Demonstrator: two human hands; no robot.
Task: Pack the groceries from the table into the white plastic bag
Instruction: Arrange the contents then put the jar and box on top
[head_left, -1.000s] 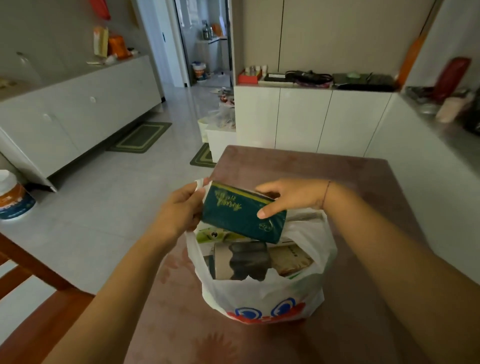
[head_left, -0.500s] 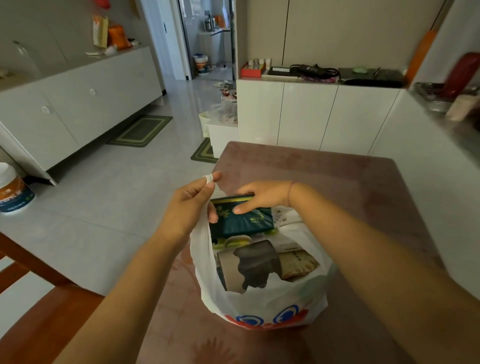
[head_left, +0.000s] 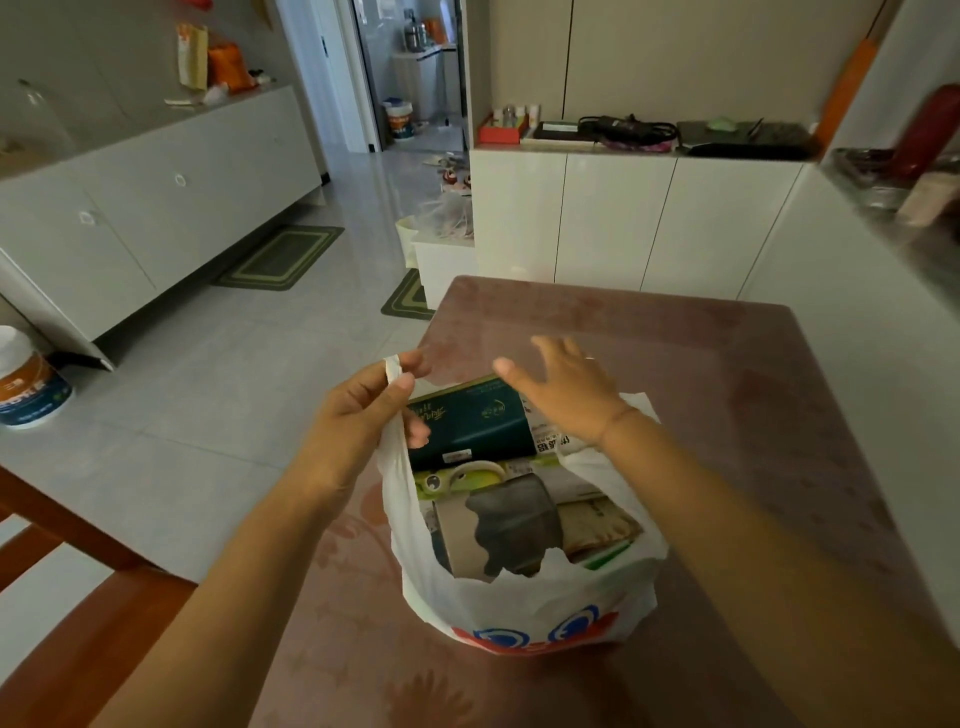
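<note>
The left hand (head_left: 358, 415) is raised at the near-left rim of the white plastic bag (head_left: 519, 603), thumb and forefinger pinching the bag's left handle loop (head_left: 393, 366) and holding it up, the remaining fingers curled loosely behind the plastic. The right hand (head_left: 563, 387) is flat and spread wide, palm down, fingers pointing away from the body; it holds nothing. Its wrist and forearm cover the bag's far-right rim, so the other handle cannot be seen, and whether the palm touches anything below it cannot be told. The bag stands on the reddish-brown table (head_left: 675, 364), its front wall hiding the lower part of everything inside; the print on the packs is too small to read. The dark green pack (head_left: 467, 421) lies inside the bag at its far side, tilted against the rim, between the two hands and just left of the right palm, with a grey-and-tan package (head_left: 509, 525) nearer the viewer.
</note>
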